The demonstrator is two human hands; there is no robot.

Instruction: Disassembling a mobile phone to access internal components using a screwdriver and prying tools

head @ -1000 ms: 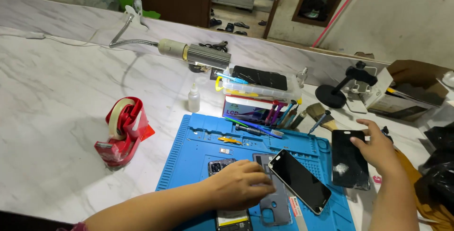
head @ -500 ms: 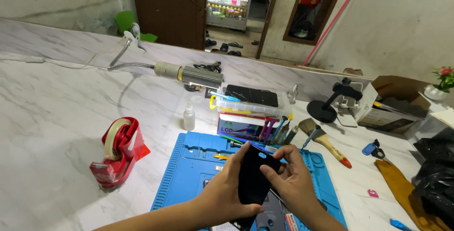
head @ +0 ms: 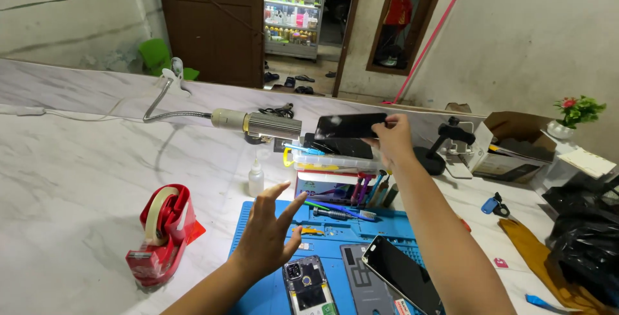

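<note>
The right hand (head: 389, 139) pinches a dark screen panel (head: 349, 125) by 1 edge, far over the clear tool box (head: 335, 162). Best to grip only its edges (fingers off the glass); the left hand (head: 267, 237) hovers wide open, empty, above the blue mat (head: 267, 292).

A single head-worn camera looks forward and somewhat down over a white marble counter (head: 77, 179) from close above the person's own arms, which rise from the bottom edge at 6 o'clock. The blue work mat (head: 271, 295) lies nearest, at 6 o'clock, while the open doorway (head: 303, 25) stands far off at 12 o'clock. With only this one view, no overlap with another exists.
</note>
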